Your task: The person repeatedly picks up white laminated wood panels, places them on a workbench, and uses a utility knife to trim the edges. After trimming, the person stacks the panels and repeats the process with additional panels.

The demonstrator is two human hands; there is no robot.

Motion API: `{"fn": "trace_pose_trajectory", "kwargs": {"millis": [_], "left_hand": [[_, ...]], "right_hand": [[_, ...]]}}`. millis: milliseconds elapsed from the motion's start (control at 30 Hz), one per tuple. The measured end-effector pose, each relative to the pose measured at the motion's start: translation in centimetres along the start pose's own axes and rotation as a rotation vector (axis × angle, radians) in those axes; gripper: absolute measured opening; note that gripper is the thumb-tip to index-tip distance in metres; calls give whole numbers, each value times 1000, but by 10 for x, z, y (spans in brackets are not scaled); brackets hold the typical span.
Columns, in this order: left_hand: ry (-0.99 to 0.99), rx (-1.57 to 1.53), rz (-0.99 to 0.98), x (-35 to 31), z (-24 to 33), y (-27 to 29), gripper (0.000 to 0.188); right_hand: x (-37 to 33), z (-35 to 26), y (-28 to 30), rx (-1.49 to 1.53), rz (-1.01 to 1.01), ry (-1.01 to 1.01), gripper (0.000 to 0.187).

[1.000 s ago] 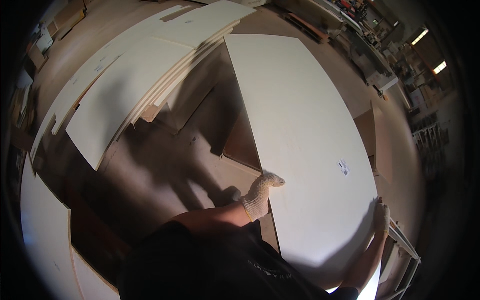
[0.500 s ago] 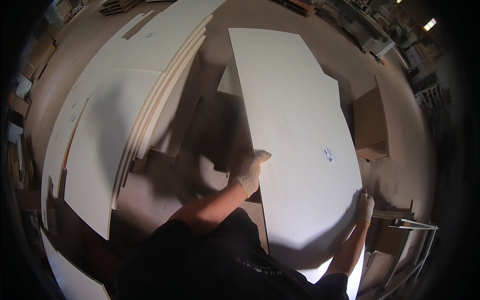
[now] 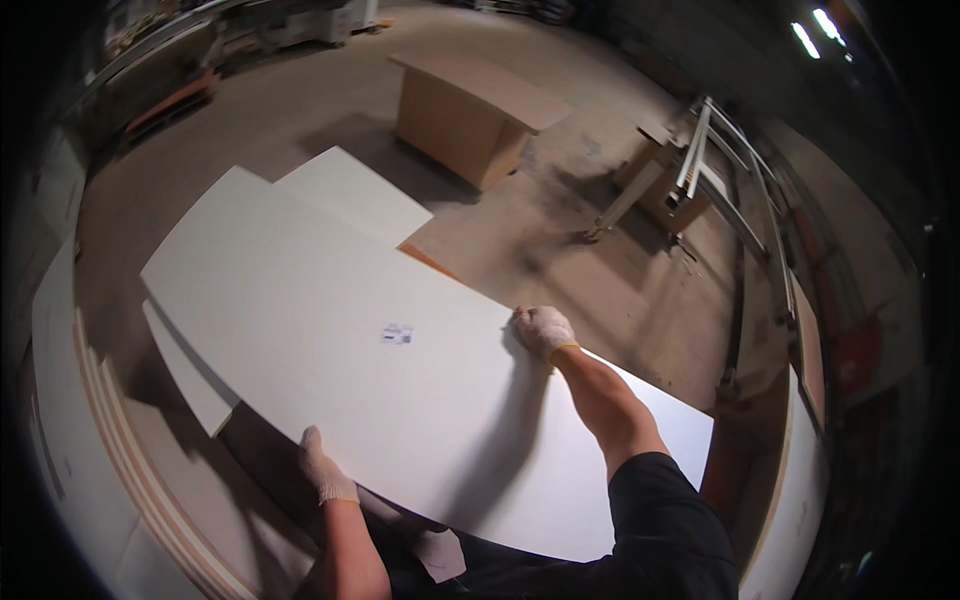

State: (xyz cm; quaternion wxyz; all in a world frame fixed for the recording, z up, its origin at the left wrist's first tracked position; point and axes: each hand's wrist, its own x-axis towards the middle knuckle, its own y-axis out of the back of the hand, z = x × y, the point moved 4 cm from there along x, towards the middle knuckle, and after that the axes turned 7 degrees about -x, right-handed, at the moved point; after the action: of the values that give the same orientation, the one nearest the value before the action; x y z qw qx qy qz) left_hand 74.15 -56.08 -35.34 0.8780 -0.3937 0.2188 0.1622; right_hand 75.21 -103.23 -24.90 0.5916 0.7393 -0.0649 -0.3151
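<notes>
One white panel [image 3: 400, 390], gripped at two edges

Spans the space before you, overlapping another white board [image 3: 350, 195]; contact unclear. Your left hand [image 3: 322, 470] clasps the near edge; your right hand [image 3: 545, 332] is closed on the far edge. Opposed grips presumably keep so broad a sheet steady. Floor [image 3: 610, 300]: brown, shadowed. Room: dim workshop; brown box-like unit [image 3: 450, 125] beyond, metal frame [image 3: 692, 160] to your right, stacked boards [image 3: 60, 350] to your left, bright lamps [image 3: 805, 40].

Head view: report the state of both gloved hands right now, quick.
Left hand: closed on the near edge of the large white panel.
Right hand: closed on the same panel's far edge.
</notes>
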Motion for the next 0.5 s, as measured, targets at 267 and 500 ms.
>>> {"fn": "trace_pose_trajectory", "kwargs": {"millis": [267, 500], "left_hand": [[34, 496, -57, 86, 25, -32, 76], [104, 1053, 105, 99, 44, -41, 81]], "right_hand": [[66, -10, -9, 135, 22, -111, 53], [93, -23, -9, 79, -70, -59, 56]]}}
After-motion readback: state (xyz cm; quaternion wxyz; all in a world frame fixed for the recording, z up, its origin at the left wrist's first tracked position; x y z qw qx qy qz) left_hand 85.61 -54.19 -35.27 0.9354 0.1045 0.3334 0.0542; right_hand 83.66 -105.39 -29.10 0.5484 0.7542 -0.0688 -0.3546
